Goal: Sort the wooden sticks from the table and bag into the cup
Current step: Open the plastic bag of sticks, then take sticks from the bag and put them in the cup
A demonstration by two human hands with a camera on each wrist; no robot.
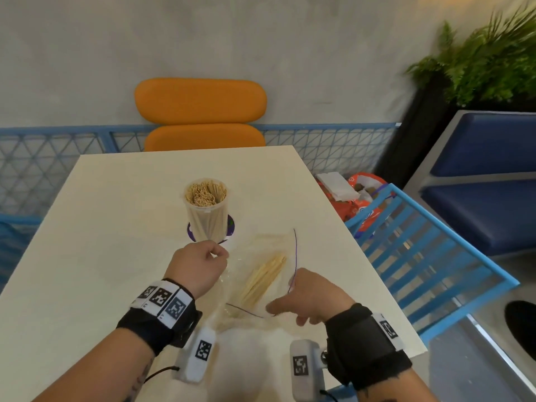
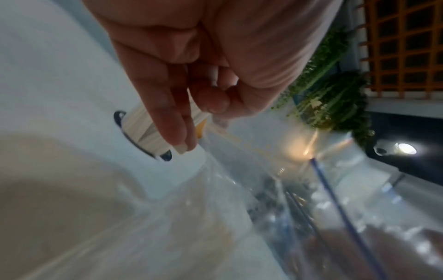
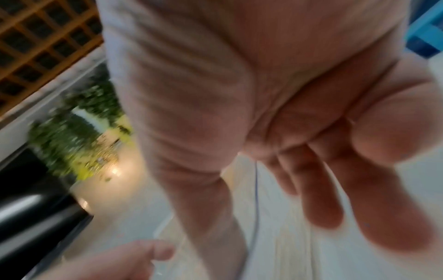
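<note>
Right hand (image 1: pixel 311 297) fingers loosely spread over near edge of clear bag (image 1: pixel 261 274) with sticks (image 1: pixel 264 278) inside on counter (image 1: pixel 116 227), left hand (image 1: pixel 200 266) pinching bag's far-left edge, stick-filled cup (image 1: pixel 206 210) upright beyond.

Both forearms enter from the bottom of the head view, each wrist wrapped in a black band. The left hand (image 1: pixel 200 266), at centre frame, has its fingers curled in, thumb and forefinger tips pinched together. The right hand (image 1: pixel 311 297), lower right of centre, is palm-down with its fingers (image 3: pixel 318 191) extended and loosely spread.
</note>
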